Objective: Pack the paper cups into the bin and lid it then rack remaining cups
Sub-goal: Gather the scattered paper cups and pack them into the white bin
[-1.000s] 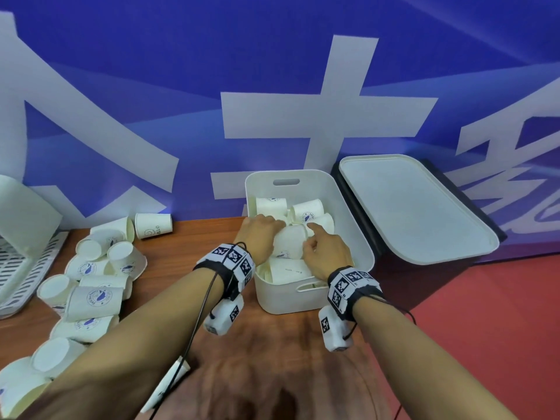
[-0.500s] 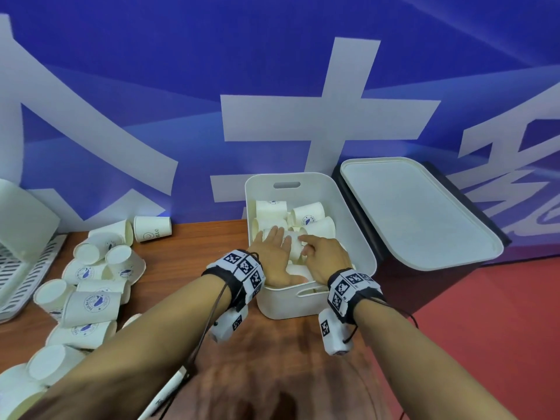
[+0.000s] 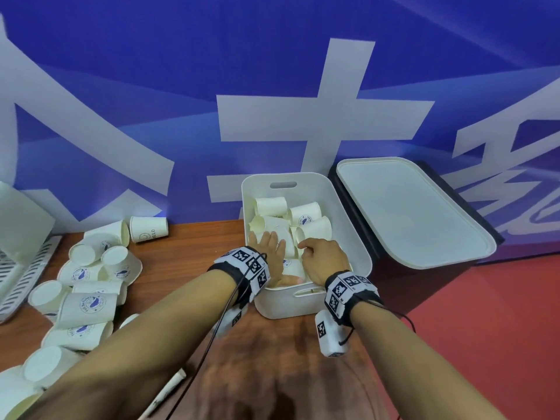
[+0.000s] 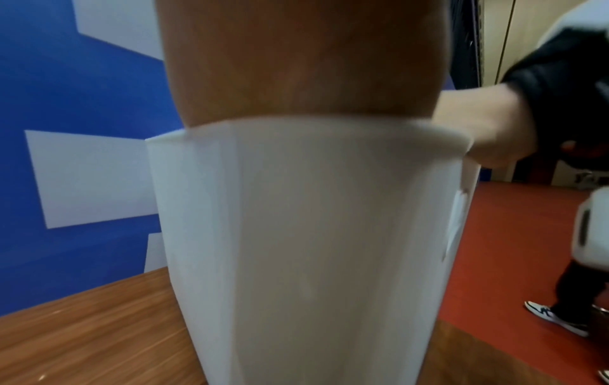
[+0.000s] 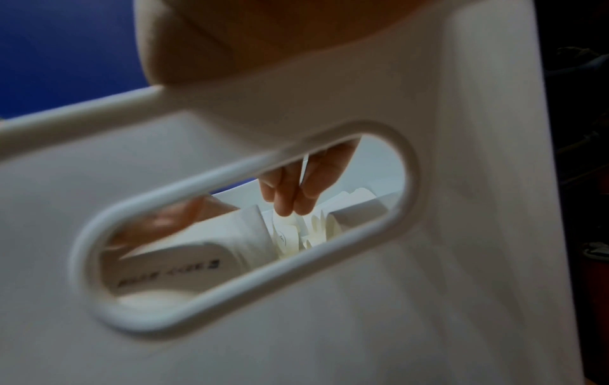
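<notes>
White plastic forms the bin (image 3: 306, 307), which stands on the wooden table (image 3: 188, 262) against the blue backdrop (image 3: 121, 86). Its lid (image 3: 412, 213) lies open-side up just beside the bin, on the right. Paper cups (image 3: 304, 213) fill the bin loosely, most of them on their sides with long axes pointing in mixed directions. More cups (image 3: 88, 301) lie in a heap on the table, well to the left, near the rack (image 3: 18, 280) at the table's left edge.

Both hands are inside the bin at its near end. The left hand (image 3: 271, 253) lies flat on the cups with straight fingers held close together, pressing down. The right hand (image 3: 325, 262) is curled; through the handle slot in the right wrist view, its fingertips (image 5: 290, 203) pinch a thin edge, apparently a cup rim (image 5: 304, 166). The cups in hand lie directly under and ahead of the fingers.

The lid lies to the right, so the right hand is nearer to it. The heap lies to the left, so the left hand is nearer to that.

Compared with one second earlier, the left hand has gone from curled over a cup to flat and lower in the bin. The right hand has stayed near the same spot. The heap and lid appear unchanged.

Judgement: the cups are being settled, and lidding is not yet begun.
</notes>
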Demonstrator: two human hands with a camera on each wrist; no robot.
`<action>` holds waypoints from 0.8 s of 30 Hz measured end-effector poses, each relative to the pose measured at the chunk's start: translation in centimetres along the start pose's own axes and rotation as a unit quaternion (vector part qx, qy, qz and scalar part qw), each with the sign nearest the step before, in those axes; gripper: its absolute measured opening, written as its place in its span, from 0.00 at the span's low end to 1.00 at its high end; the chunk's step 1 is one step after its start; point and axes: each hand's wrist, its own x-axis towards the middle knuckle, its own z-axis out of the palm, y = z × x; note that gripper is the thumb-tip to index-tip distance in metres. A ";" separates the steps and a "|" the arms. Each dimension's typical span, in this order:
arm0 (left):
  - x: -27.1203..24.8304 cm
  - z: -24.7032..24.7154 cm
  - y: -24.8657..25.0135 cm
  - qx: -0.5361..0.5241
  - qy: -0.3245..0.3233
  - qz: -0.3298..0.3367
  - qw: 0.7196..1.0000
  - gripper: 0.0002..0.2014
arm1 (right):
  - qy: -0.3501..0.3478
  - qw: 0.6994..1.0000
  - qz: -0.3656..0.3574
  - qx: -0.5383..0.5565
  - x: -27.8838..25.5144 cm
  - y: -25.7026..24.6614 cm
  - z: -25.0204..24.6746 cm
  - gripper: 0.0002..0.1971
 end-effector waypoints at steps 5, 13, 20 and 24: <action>-0.6 -1.1 -0.5 0.004 0.050 0.020 0.999 0.44 | 0.002 1.000 0.000 -0.001 0.0 -0.2 0.0 0.17; -0.9 -2.3 -1.8 -0.046 0.072 0.048 0.995 0.29 | 0.004 1.000 0.004 0.008 -0.4 -0.2 0.0 0.16; -2.0 -2.7 -4.9 -0.223 0.241 0.048 0.943 0.19 | 0.014 1.000 0.014 0.016 -0.6 0.2 0.1 0.16; -3.0 -1.4 -8.5 -0.266 0.289 -0.058 0.918 0.14 | 0.037 0.998 0.040 0.017 -0.7 0.4 0.1 0.16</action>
